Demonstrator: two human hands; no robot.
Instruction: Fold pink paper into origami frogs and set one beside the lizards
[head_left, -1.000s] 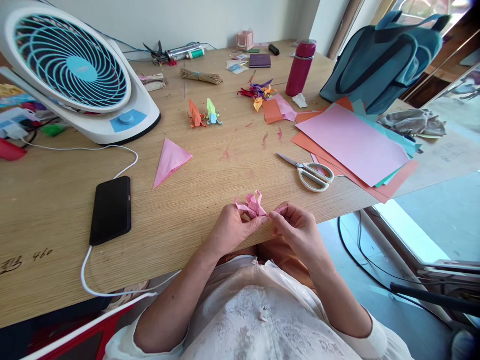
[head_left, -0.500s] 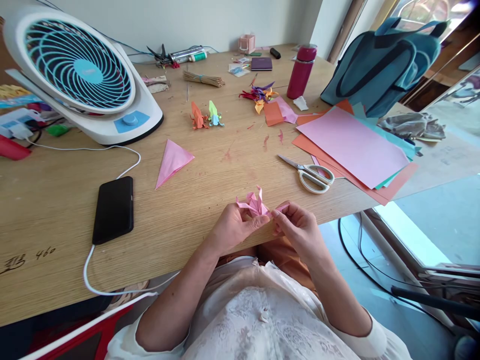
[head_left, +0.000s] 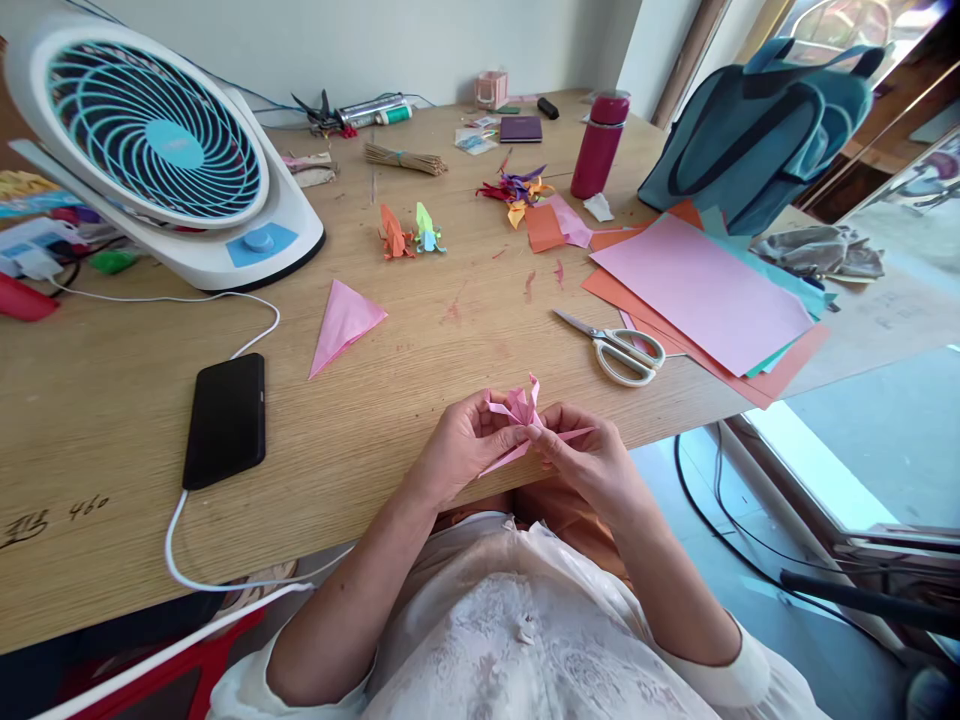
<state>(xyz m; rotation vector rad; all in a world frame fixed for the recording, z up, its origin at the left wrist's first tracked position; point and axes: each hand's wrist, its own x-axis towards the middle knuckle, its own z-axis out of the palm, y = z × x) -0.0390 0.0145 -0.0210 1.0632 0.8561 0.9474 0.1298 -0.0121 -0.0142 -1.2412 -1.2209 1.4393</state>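
Observation:
A small pink folded paper figure (head_left: 517, 412) is held over the near edge of the wooden table (head_left: 420, 340). My left hand (head_left: 461, 445) pinches its left side with thumb and fingers closed. My right hand (head_left: 589, 455) pinches its right side, where a thin pink point sticks out to the right. Both hands touch each other around the figure. A pink paper triangle (head_left: 341, 320) lies on the table to the upper left of my hands.
Scissors (head_left: 619, 345) and a stack of coloured paper sheets (head_left: 697, 290) lie to the right. A black phone (head_left: 225, 418) on a white cable lies left. A fan (head_left: 157, 150), small orange and green paper figures (head_left: 409, 232), a red bottle (head_left: 596, 145) and a blue bag (head_left: 757, 120) stand farther back.
The pink figure has turned in my fingers, and a long pink point now sticks out to the right. Both hands have drawn slightly closer together.

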